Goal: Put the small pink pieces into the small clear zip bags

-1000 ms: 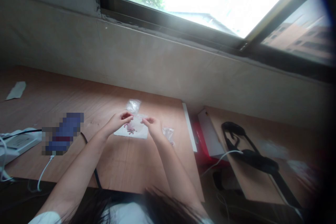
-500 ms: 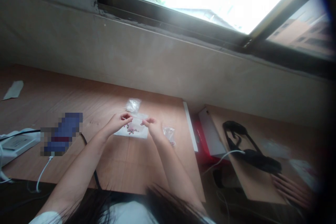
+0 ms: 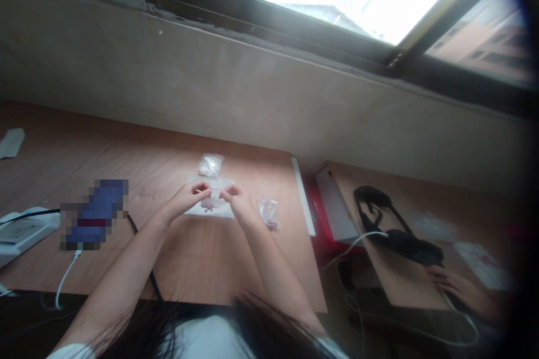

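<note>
Above a white sheet [image 3: 227,213] on the wooden table, my left hand [image 3: 192,195] and my right hand [image 3: 236,198] face each other a short way apart. Both are closed in a pinch. A thin pale string [image 3: 215,189] runs between their fingertips. Small reddish-purple beads [image 3: 208,205] lie in a cluster on the sheet, partly behind my left fingers. Just beyond the sheet is a clear plastic bag [image 3: 211,165]. Beside my right wrist lies another clear bag [image 3: 269,213] with reddish pieces in it.
At left are a blurred-out blue device [image 3: 99,213] with a cable, and a white power strip [image 3: 29,230]. A second table [image 3: 404,286] at right carries a black strap-like headset [image 3: 396,230]; another person's hand [image 3: 458,286] rests there. Wall and window stand behind.
My right hand has come slightly closer to my left, shortening the string between them. The view has shifted a little. The other person's hand at right has moved slightly.
</note>
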Motion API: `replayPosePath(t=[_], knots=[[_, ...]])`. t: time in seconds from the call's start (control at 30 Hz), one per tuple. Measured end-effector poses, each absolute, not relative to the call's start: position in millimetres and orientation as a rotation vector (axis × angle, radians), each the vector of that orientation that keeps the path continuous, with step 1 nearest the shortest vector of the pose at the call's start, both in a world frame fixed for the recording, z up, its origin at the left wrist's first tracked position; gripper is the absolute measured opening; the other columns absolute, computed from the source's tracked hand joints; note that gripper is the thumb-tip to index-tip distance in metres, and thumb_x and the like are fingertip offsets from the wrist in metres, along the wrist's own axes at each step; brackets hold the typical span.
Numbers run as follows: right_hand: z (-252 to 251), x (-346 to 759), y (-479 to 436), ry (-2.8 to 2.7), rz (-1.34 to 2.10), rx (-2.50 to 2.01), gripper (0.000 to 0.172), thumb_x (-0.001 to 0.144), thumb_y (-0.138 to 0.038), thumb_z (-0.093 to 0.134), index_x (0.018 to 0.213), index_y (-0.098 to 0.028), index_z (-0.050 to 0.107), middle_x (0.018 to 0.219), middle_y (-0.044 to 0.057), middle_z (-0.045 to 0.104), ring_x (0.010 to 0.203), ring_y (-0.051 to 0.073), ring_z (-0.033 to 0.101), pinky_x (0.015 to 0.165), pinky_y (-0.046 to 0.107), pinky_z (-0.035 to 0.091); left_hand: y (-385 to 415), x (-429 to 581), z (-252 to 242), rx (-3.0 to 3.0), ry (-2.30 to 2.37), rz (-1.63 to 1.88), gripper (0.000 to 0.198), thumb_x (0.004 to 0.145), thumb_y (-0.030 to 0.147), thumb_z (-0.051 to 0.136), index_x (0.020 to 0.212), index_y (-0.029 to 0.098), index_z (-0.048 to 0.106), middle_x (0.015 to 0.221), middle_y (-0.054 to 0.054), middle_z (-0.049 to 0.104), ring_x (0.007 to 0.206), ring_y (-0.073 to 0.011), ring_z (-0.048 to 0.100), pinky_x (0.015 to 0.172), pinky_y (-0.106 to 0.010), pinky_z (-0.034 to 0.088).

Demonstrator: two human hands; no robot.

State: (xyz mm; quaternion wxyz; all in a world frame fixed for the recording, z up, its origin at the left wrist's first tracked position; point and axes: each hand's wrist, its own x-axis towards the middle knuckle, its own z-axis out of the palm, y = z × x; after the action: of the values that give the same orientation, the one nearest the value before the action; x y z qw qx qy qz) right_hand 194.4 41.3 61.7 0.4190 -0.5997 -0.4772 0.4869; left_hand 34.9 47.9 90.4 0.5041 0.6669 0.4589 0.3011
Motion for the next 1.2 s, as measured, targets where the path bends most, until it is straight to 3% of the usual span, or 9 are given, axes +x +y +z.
replayPosePath(t=[0.27, 0.6, 0.7, 0.83, 0.93, 1.07, 1.2], knots=[[56, 187, 37, -1.217, 1.345, -1.301, 0.025, 0.060, -0.038, 0.059, 0.068, -0.014, 0.060, 0.068, 0.002, 0.062, 0.068, 0.014, 0.056, 0.064, 0.025, 0.040, 47, 37, 89, 1.680, 1.160, 0.746, 0.026, 0.072, 0.037, 0.050, 0.065, 0.014, 0.059, 0.066, -0.001, 0.059, 0.068, -0.0161, 0.055, 0.062, -0.023, 0.041], [55, 187, 41, -1.063, 1.340, -1.429, 0.018, 0.056, -0.031, 0.062, 0.056, -0.013, 0.057, 0.057, 0.000, 0.058, 0.058, 0.013, 0.053, 0.060, 0.025, 0.039, 49, 28, 74, 1.638, 1.167, 0.733, 0.027, 0.070, 0.040, 0.052, 0.069, 0.014, 0.061, 0.066, -0.001, 0.060, 0.067, -0.0149, 0.054, 0.060, -0.022, 0.040], [57, 186, 37, -0.999, 1.512, -1.349, 0.023, 0.058, -0.035, 0.061, 0.060, -0.013, 0.058, 0.059, 0.002, 0.059, 0.056, 0.013, 0.054, 0.058, 0.026, 0.040, 47, 26, 75, 1.568, 1.201, 0.802, 0.026, 0.068, 0.039, 0.055, 0.067, 0.014, 0.061, 0.064, -0.001, 0.060, 0.064, -0.0148, 0.053, 0.058, -0.022, 0.040], [53, 188, 26, -0.972, 1.796, -1.103, 0.031, 0.065, -0.041, 0.056, 0.077, -0.013, 0.061, 0.076, 0.006, 0.063, 0.066, 0.015, 0.058, 0.065, 0.028, 0.042, 45, 28, 78, 1.379, 1.247, 0.887, 0.027, 0.065, 0.040, 0.056, 0.067, 0.013, 0.060, 0.064, -0.001, 0.061, 0.063, -0.0149, 0.054, 0.058, -0.023, 0.041], [46, 191, 19, -0.905, 1.897, -1.090, 0.032, 0.067, -0.040, 0.056, 0.081, -0.012, 0.061, 0.076, 0.008, 0.064, 0.066, 0.016, 0.060, 0.066, 0.030, 0.043, 49, 28, 76, 1.288, 1.284, 0.953, 0.031, 0.067, 0.043, 0.053, 0.070, 0.013, 0.060, 0.069, -0.002, 0.062, 0.065, -0.0149, 0.055, 0.059, -0.023, 0.042], [38, 194, 20, -0.823, 1.877, -1.120, 0.028, 0.068, -0.036, 0.055, 0.079, -0.010, 0.060, 0.074, 0.010, 0.065, 0.066, 0.017, 0.061, 0.064, 0.030, 0.044, 51, 18, 56, 1.281, 1.393, 1.023, 0.035, 0.069, 0.046, 0.047, 0.077, 0.013, 0.059, 0.078, -0.004, 0.063, 0.067, -0.0150, 0.056, 0.060, -0.024, 0.043], [37, 197, 23, -0.794, 1.859, -1.152, 0.026, 0.070, -0.033, 0.051, 0.077, -0.010, 0.060, 0.074, 0.011, 0.065, 0.066, 0.017, 0.061, 0.061, 0.029, 0.044, 41, 4, 22, 1.313, 1.548, 0.916, 0.035, 0.071, 0.044, 0.042, 0.072, 0.014, 0.058, 0.071, -0.004, 0.063, 0.065, -0.0162, 0.056, 0.059, -0.025, 0.042]])
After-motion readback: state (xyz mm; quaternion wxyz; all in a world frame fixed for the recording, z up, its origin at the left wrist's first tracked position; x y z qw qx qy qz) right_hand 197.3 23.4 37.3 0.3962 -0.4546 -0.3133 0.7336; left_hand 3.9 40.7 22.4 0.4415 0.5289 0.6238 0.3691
